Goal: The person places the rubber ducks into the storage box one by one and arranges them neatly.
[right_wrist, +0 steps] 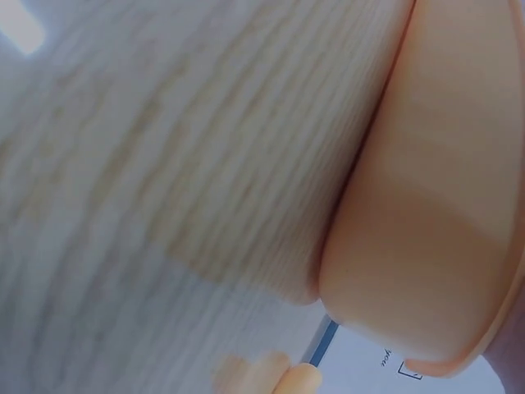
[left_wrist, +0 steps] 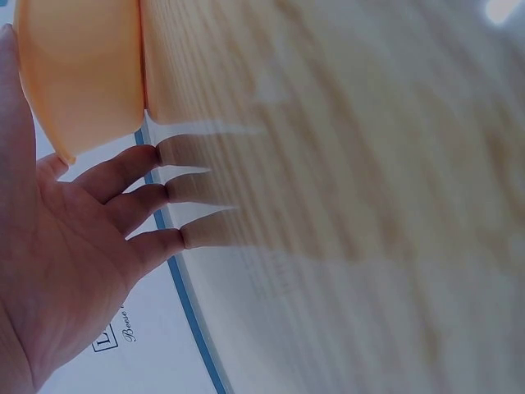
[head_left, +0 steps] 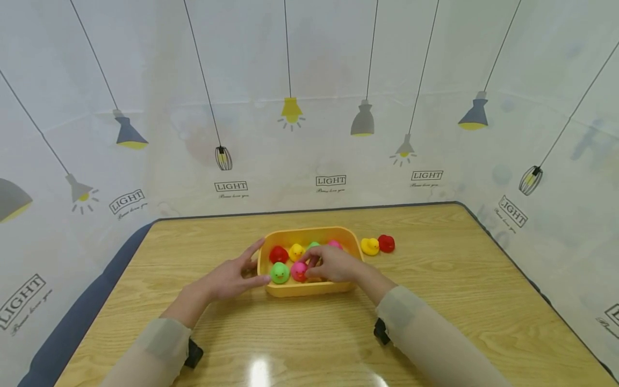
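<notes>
A yellow-orange plastic basket [head_left: 309, 291] holds several rubber ducks. In its front row sit a green duck [head_left: 279, 273] and a pink duck [head_left: 299, 272]. Behind them are a red duck [head_left: 278, 255], a yellow duck [head_left: 296, 252] and, partly hidden, a green one and a pink one. My right hand [head_left: 333, 263] reaches over the basket and pinches the pink duck in front; its wrist view shows only the basket's outer wall. At the basket's left end is my left hand [head_left: 232, 277], fingers spread, thumb near the front rim. In the left wrist view its lower fingertips rest on the table.
Just right of the basket, a yellow duck [head_left: 369, 246] and a red duck [head_left: 386, 243] sit side by side on the wooden table [head_left: 435, 301]. A pale curtain [head_left: 329, 145] printed with lamps hangs behind the table's dark back edge and along both sides.
</notes>
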A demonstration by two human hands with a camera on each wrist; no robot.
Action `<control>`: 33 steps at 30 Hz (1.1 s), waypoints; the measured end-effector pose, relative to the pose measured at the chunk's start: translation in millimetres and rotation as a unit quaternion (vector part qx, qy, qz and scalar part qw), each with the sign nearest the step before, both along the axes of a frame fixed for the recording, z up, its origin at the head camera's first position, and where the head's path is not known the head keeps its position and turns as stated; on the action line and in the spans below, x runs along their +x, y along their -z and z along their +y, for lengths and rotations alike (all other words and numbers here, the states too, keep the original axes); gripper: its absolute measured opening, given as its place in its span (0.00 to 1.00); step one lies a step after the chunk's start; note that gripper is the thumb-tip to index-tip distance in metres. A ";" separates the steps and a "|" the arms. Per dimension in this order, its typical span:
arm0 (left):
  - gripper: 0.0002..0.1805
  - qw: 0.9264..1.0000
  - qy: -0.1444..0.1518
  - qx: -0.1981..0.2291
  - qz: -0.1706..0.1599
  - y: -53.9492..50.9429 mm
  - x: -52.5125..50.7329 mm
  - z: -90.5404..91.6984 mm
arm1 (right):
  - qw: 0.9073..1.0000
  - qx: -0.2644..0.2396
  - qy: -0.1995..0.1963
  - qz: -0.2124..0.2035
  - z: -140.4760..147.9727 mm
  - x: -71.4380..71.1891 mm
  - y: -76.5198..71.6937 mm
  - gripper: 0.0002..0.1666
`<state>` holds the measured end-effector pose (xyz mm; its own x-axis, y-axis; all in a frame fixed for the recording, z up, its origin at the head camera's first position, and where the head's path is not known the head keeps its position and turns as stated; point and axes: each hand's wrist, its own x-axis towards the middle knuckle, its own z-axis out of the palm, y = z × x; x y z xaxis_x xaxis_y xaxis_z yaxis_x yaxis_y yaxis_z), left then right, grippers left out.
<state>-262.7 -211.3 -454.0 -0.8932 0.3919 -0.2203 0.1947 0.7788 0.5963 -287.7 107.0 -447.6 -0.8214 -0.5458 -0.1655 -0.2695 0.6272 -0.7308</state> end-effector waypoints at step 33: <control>0.57 1.000 -0.008 -0.003 -0.002 1.9 -1.3 -0.9 | 0.993 -0.017 0.071 0.088 144.1 27.5 -41.1 0.16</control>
